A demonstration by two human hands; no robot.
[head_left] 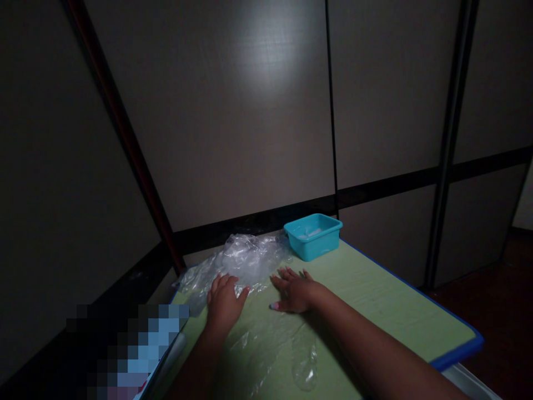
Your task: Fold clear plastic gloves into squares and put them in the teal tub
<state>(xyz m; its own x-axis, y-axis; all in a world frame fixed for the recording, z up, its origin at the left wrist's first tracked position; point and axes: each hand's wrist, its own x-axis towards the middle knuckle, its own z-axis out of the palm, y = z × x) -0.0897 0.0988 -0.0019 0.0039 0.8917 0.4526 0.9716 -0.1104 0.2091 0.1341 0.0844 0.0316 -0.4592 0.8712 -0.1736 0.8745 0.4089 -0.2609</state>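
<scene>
A heap of crumpled clear plastic bags (245,258) lies at the far left of a green table (387,303). My left hand (224,303) rests flat beside the heap with its fingers spread, touching the plastic's near edge. My right hand (293,290) lies flat on the table, fingers stretched toward the heap. Under and between my forearms a flattened clear plastic sheet (266,347) is spread on the table. Neither hand grips anything.
A turquoise plastic tub (313,236) stands at the table's far edge, right of the heap. The table has a blue rim (458,351). Grey wall panels rise close behind it. A blurred-out patch covers the lower left.
</scene>
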